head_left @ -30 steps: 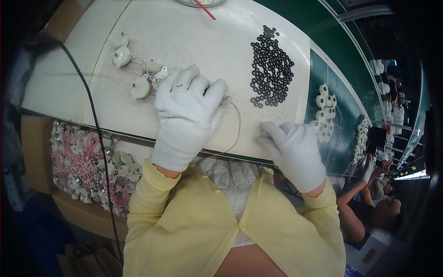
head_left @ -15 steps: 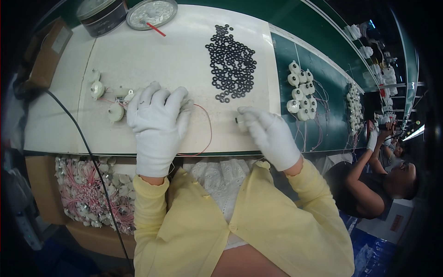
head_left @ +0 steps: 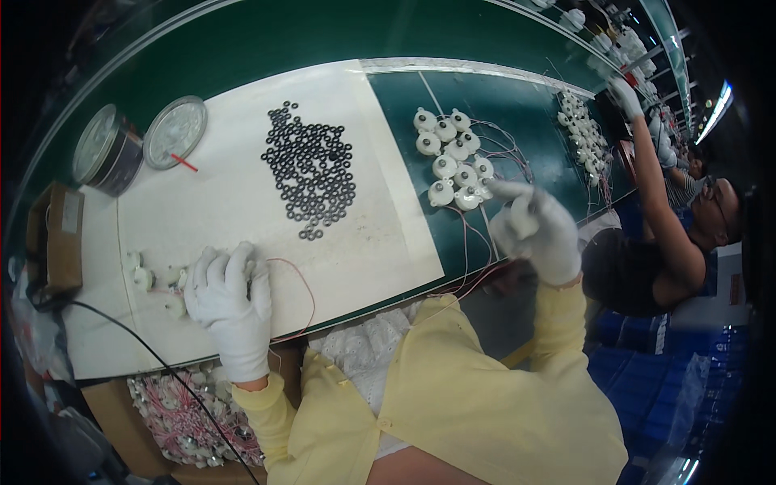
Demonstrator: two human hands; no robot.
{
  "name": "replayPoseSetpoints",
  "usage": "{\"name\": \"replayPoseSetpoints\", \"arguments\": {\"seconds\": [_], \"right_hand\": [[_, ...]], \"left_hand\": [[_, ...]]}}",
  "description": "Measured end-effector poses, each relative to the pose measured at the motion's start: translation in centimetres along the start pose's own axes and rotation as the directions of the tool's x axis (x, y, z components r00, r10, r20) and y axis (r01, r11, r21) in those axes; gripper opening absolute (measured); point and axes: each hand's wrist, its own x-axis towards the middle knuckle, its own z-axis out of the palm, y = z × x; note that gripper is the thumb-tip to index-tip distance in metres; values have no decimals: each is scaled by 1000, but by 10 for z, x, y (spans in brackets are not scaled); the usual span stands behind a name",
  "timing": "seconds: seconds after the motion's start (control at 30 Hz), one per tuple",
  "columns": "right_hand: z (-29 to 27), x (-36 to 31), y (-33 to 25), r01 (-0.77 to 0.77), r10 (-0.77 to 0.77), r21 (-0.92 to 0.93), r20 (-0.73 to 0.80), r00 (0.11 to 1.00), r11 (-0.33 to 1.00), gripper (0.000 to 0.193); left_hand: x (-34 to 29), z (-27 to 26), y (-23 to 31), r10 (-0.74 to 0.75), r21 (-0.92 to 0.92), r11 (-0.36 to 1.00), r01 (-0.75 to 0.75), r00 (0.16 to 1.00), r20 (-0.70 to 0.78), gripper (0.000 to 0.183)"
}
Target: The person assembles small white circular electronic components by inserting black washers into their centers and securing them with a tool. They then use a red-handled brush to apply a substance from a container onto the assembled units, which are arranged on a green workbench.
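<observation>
Right hand [head_left: 540, 238] beside the motor cluster [head_left: 444, 167]

Nearest, below the desk [head_left: 202, 206] on the left, a carton [head_left: 113, 420] contains a heap of wired parts [head_left: 162, 412], probably for easy reach. At the desk's near left, the left hand [head_left: 233, 317] rests beside loose motors [head_left: 144, 279]; its fingers are bent, but whether they grasp anything cannot be told. A pink wire [head_left: 313, 303] loops out to its right.

At the near right, the blurred right hand's fingers seem closed around a pale motor [head_left: 523, 218]. The cluster stands packed with dark tops up, wires trailing outward, likely to leave those tops accessible. Beyond the left hand, black rings [head_left: 311, 170] lie spread out, presumably for single picking. At the far left, a red stick [head_left: 184, 162] lies across a round lid [head_left: 175, 129] beside a tub [head_left: 109, 153].
</observation>
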Motion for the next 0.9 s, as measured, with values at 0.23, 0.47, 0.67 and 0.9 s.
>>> {"name": "replayPoseSetpoints", "arguments": {"seconds": [0.23,0.47,0.67,0.9], "right_hand": [[-107,82,10,256,-418,-800,7,908,543,36],[-131,140,33,273,-359,-953,211,909,132,28],[-130,152,41,339,-420,-941,308,853,-1,28],[-90,133,-14,322,-646,-919,391,656,-229,31]], "left_hand": [[0,4,-2,34,25,999,-34,999,20,32],[4,2,0,43,11,999,-44,999,32,32],[6,2,1,58,4,998,-58,998,25,35],[8,-22,10,146,-18,989,-148,986,-76,41]]}}
